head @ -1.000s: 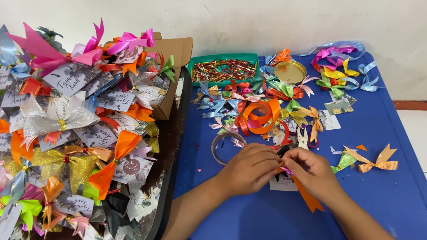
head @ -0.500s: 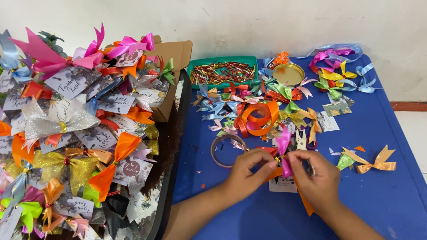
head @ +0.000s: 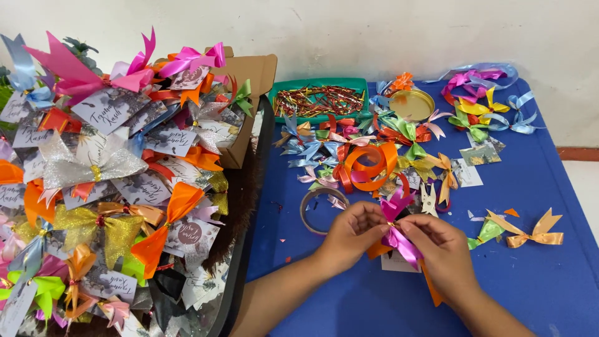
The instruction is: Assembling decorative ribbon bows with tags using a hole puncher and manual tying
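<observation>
A blue tabletop (head: 549, 287) filled most of the room's right side, and beside it on the left sat a great heap of finished bows (head: 106, 187), pink, orange, gold, silver and green, each tied to a small grey-and-white rectangular card with dark script I will not repeat. At the back of that heap stood an open brown cardboard box (head: 249, 81), its flap raised toward the wall. Behind the working area lay a green rectangular tray (head: 359, 83) full of thin red and gold twist ties, and just right of it a round gold tin lid (head: 412, 105). Loose ribbon bows in blue, green, yellow and pink were scattered across the far half of the tabletop, with an orange ribbon coil (head: 368, 167) near the middle and a clear tape ring (head: 312, 209) just in front of it. A gold bow (head: 530, 234) lay alone toward the right, near the hands.

Close to the front edge, the left hand (head: 352, 234) and the right hand (head: 440, 246) met over a magenta bow (head: 399, 234), both closed with fingertips pinching its centre, holding it just above the tabletop. An orange ribbon strip (head: 433, 290) showed beneath the right hand.
</observation>
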